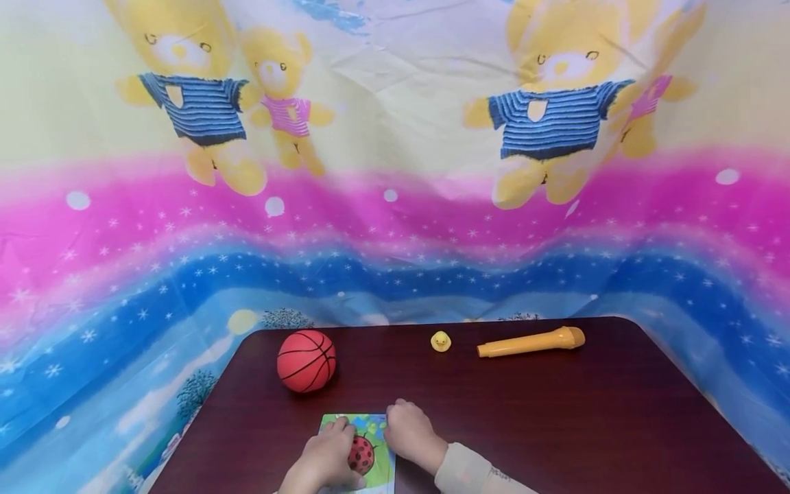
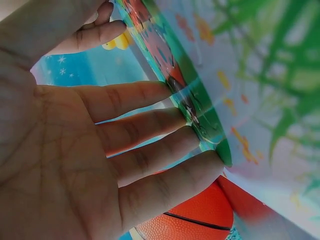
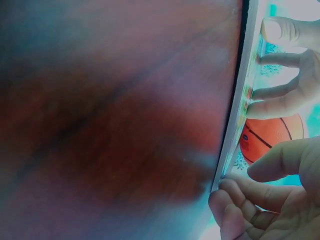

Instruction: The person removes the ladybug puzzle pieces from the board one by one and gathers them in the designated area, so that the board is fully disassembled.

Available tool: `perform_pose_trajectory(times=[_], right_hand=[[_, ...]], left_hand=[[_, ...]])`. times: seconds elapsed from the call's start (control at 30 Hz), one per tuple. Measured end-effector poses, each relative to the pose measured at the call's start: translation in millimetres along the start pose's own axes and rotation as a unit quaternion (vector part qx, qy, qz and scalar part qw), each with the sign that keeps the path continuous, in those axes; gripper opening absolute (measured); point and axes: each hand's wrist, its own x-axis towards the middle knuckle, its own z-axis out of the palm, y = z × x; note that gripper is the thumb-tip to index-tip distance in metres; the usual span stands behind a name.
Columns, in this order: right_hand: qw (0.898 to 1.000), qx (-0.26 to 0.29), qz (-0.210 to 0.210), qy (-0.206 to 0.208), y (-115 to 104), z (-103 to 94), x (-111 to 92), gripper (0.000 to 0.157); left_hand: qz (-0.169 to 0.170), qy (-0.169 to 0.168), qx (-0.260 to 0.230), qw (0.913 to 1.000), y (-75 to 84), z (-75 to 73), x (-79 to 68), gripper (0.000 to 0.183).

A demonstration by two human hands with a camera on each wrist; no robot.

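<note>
A children's picture book [image 1: 384, 470] with a red ladybug on its cover lies at the table's near side. My left hand [image 1: 327, 453] rests over the left part of the cover, fingers spread. In the left wrist view its fingers [image 2: 145, 130] stretch out nearly straight, their tips against the cover. At the book's far right corner is my right hand [image 1: 412, 432], with its fingers curled in. The right wrist view shows those fingers [image 3: 232, 210] at the end of the book's pale edge [image 3: 239, 107], while the thumb [image 3: 280, 160] stands apart from it.
Beyond the book to the left sits a red toy basketball [image 1: 306, 361]. A small yellow rubber duck [image 1: 441, 342] and a yellow toy microphone [image 1: 531, 342] lie along the back of the dark brown table [image 1: 555, 418]. A bear-print cloth [image 1: 395, 206] hangs behind.
</note>
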Motion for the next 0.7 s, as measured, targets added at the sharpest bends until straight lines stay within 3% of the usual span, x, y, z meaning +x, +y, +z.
perform_pose_trajectory(times=[0.17, 0.43, 0.6, 0.7], right_hand=[[1.000, -0.012, -0.001, 0.008, 4, -0.2, 5, 0.002], [1.000, -0.012, 0.007, 0.014, 16, 1.6, 17, 0.014], [0.999, -0.019, 0.012, 0.042, 19, 4.0, 23, 0.007], [0.998, -0.017, 0.021, 0.052, 21, 4.1, 27, 0.012]], left_hand=[[0.008, 0.019, 0.005, 0.9998, -3.3, 3.6, 5.0, 0.080], [0.001, 0.016, 0.047, 0.9987, -3.5, 8.2, 22.2, 0.081], [-0.006, 0.016, 0.073, 0.9972, -1.4, 9.2, 29.5, 0.082], [-0.007, 0.016, 0.084, 0.9964, 1.1, 6.9, 31.7, 0.083]])
